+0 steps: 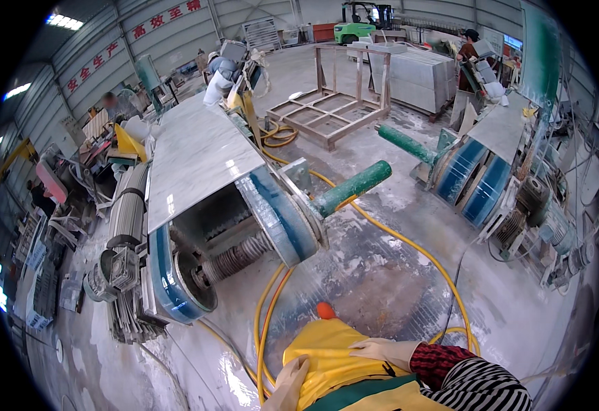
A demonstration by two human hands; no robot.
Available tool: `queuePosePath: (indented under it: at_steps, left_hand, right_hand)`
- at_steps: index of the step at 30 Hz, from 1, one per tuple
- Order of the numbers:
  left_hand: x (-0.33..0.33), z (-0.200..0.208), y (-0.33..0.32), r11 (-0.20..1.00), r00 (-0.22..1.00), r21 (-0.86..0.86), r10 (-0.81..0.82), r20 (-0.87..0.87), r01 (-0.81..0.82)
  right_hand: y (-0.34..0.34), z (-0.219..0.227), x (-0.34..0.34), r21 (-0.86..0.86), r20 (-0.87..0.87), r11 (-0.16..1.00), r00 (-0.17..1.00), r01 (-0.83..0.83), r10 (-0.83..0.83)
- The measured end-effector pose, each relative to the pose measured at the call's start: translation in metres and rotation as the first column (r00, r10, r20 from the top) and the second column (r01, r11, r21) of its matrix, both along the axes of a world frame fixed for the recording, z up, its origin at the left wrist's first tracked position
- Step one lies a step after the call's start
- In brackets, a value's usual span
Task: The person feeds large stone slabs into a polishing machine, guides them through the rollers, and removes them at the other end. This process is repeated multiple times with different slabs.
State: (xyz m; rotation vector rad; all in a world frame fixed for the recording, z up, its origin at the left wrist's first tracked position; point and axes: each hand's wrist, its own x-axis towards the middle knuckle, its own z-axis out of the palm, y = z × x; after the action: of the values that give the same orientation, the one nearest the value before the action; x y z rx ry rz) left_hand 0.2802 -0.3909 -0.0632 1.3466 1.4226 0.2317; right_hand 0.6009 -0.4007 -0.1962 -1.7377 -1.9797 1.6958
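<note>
Below me hangs a yellow apron (323, 349) with a dark green band across it. My left hand (290, 382), in a pale glove, rests against the apron's left side, its fingers partly hidden at the frame's lower edge. Across the front of the apron lies my right hand (387, 351), also in a pale glove, with fingers stretched to the left. The cloth shows small folds beside both hands. Neither hand shows a tool. An orange shoe tip (325, 310) pokes out beyond the apron.
Ahead-left stands a machine with a marble-patterned slab (200, 151), blue wheel guards (282, 216) and a green bar (352, 188). A similar machine (474, 181) is at right. A yellow hose (409, 241) crosses the wet floor. Beyond are a metal frame (334, 115), stacked slabs (416, 75) and a green forklift (361, 31).
</note>
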Motion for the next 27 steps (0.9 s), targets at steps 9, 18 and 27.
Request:
queuePosePath:
  at_steps: [9, 18, 27]
  left_hand:
    - [-0.013, -0.039, -0.002, 0.998, 1.000, 0.066, -0.009, -0.030, 0.011]
    - [-0.015, -0.048, -0.002, 0.999, 0.999, 0.048, 0.015, -0.041, -0.013]
    - [-0.021, -0.053, -0.008, 0.996, 1.000, 0.093, 0.007, -0.023, -0.005]
  right_hand:
    - [0.002, -0.007, 0.005, -0.003, -0.040, 0.998, 0.997, -0.071, 0.070]
    - [0.005, 0.005, 0.001, 0.045, 0.027, 0.983, 0.984, -0.175, 0.174]
    - [0.011, 0.067, -0.016, -0.032, 0.037, 0.997, 0.997, -0.072, 0.073]
